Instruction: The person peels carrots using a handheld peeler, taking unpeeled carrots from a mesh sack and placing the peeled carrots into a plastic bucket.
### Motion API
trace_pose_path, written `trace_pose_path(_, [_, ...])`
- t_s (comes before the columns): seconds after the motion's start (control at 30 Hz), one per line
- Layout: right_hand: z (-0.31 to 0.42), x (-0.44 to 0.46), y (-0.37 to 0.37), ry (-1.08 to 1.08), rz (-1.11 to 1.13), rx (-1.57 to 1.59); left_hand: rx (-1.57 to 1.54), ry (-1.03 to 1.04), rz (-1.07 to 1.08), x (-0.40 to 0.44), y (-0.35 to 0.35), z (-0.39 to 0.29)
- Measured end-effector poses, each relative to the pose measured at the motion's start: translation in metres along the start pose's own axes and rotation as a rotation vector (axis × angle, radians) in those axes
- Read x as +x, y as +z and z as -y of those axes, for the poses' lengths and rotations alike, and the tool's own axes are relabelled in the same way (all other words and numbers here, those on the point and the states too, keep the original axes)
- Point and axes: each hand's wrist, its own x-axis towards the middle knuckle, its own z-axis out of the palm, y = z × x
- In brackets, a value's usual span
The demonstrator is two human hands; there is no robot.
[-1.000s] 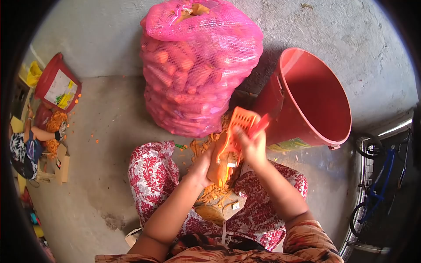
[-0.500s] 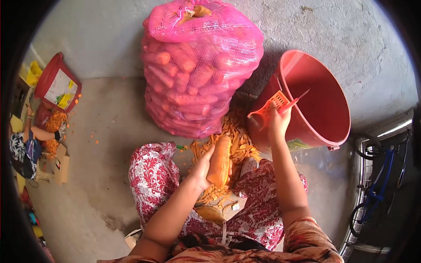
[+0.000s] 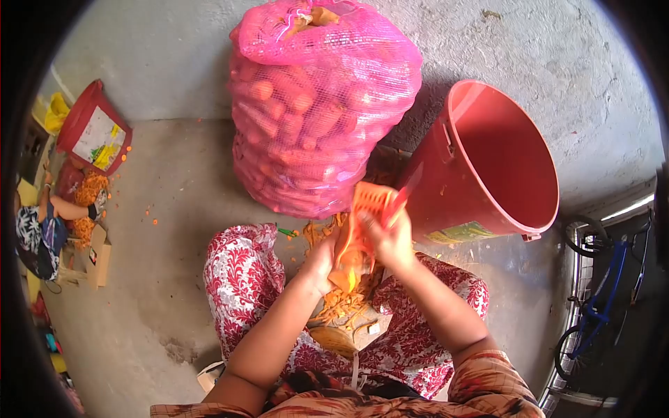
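My left hand is wrapped around a large carrot, whose lower end shows while the orange tool covers much of the rest. In my right hand is an orange slotted hand peeler, lying over the carrot. A slim red piece, possibly a knife handle, sticks out of the same hand. Below the hands, orange peelings lie around a low wooden block between my legs.
A pink mesh sack full of carrots stands ahead against the wall. To its right a large red bucket leans toward me. At far left are another red bucket, a cardboard box and a seated person. A blue bicycle stands at right.
My right hand has come down and left from the red bucket's rim, bringing the peeler onto the carrot. My left hand still grips the carrot in nearly the same place.
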Motion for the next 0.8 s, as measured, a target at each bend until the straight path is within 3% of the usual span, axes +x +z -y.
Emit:
trace_pose_path(0.03, [0.005,0.011,-0.008,0.021,-0.083,-0.010,0.059,-0.038,0.066,-0.001,0.002,-0.002])
trace_pose_path(0.07, [0.000,0.025,-0.023,0.051,-0.183,-0.038,0.051,-0.069,-0.014,-0.002,0.009,0.002])
trace_pose_path(0.1, [-0.015,0.040,-0.036,-0.116,-0.296,-0.078,0.028,-0.055,-0.086,-0.003,0.019,0.005])
trace_pose_path(0.13, [-0.020,0.050,-0.051,-0.081,-0.390,-0.306,0.006,-0.038,-0.160,-0.004,0.028,0.008])
trace_pose_path(0.17, [-0.032,0.059,-0.062,-0.158,-0.489,-0.274,-0.016,-0.020,-0.234,-0.004,0.031,0.010])
trace_pose_path(0.23, [-0.021,0.058,-0.062,-0.099,-0.495,-0.123,-0.112,-0.033,-0.132,-0.001,0.020,0.009])
trace_pose_path(0.3, [0.001,0.038,-0.040,-0.097,-0.326,0.016,-0.121,-0.083,0.051,-0.003,0.010,0.000])
trace_pose_path(0.47, [0.030,-0.011,0.002,-0.024,0.012,0.144,-0.317,0.015,-0.165,0.004,0.032,-0.010])
trace_pose_path(0.6, [0.026,-0.015,0.008,-0.044,0.038,0.087,-0.312,0.055,-0.076,0.000,0.031,-0.006])
trace_pose_path(0.8, [0.012,-0.018,0.003,-0.149,0.062,-0.151,-0.179,0.040,-0.207,0.001,0.030,0.000])
